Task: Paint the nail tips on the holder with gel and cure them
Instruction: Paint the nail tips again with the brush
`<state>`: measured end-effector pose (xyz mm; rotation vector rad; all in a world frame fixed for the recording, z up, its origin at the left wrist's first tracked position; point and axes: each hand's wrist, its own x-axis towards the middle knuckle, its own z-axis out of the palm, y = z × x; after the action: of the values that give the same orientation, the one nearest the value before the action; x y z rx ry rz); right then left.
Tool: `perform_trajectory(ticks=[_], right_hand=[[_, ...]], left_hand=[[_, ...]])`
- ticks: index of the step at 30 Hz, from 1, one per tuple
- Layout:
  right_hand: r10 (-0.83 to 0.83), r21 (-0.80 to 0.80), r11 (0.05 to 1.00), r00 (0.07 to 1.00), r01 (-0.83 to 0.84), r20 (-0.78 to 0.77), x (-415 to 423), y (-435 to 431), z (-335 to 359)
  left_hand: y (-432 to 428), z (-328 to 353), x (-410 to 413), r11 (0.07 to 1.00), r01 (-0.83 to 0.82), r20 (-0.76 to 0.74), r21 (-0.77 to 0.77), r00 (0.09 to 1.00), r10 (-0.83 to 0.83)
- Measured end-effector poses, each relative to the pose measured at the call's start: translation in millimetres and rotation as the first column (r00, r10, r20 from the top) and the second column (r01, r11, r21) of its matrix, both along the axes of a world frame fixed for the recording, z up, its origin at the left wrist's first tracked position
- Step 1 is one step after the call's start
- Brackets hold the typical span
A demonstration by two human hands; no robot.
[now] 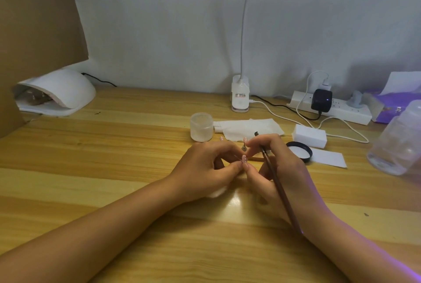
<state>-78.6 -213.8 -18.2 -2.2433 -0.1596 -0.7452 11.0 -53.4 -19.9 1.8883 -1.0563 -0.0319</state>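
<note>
Both hands meet at the middle of the wooden table (114, 146), forearms angling in from 7 and 5 o'clock. The left hand (205, 166) is curled, thumb and forefinger pinching a small pink nail tip (244, 159). Just beyond it at 12 o'clock is a small metal piece that looks like the holder (243, 148), though fingers hide most of it. The right hand (280, 164) grips the brush (276, 180) with its handle slanting back toward 5 o'clock and its bristles pointing away from the nail. The fingertips (249, 167) of that hand close in on the same tip. I'd guess the brush is parked so both hands can seat or adjust the tip before painting. The frosted gel jar (201, 126) stands open at 11 o'clock from the hands, its black lid (299, 150) at 3 o'clock, both within easy dipping reach. The curing lamp (57, 91) sits well apart at 10 o'clock. A tissue (248, 128) lies at 12 o'clock, probably for wiping.
</note>
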Motion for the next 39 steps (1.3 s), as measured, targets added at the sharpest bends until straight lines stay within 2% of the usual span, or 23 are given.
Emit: perform_trajectory(ticks=[3,8,11,14,19,25,39], right_hand=[[0.011,0.086,0.996,1.000,-0.011,-0.008,-1.6,-0.9,2.0],[-0.032,0.207,0.978,0.999,0.036,-0.024,-1.7,-7.0,3.1],[-0.054,0.234,0.971,0.998,0.058,-0.025,-0.5,-9.2,2.9],[-0.055,0.227,0.972,0.998,0.062,-0.036,0.1,-8.7,2.8],[-0.052,0.175,0.983,0.998,0.058,-0.040,-1.1,-4.8,4.3],[-0.048,0.131,0.990,0.998,0.052,-0.033,-3.0,-2.0,6.3],[-0.048,0.038,0.998,0.999,0.049,-0.008,-2.7,-0.4,5.4]], left_hand=[[0.0,1.8,-1.9,0.998,-0.056,0.054,0.002,0.997,0.056],[0.8,4.8,-1.5,0.958,-0.281,0.170,-0.058,0.943,0.286],[1.4,4.4,1.5,0.913,-0.402,0.153,-0.067,0.900,0.407],[1.4,2.2,4.8,0.891,-0.453,0.103,0.020,0.887,0.449],[0.5,2.3,5.0,0.895,-0.415,0.097,0.162,0.909,0.404],[-0.3,3.0,6.5,0.873,-0.414,0.120,0.256,0.910,0.396],[0.3,2.3,-1.8,0.931,-0.296,0.266,0.214,0.935,0.236]])
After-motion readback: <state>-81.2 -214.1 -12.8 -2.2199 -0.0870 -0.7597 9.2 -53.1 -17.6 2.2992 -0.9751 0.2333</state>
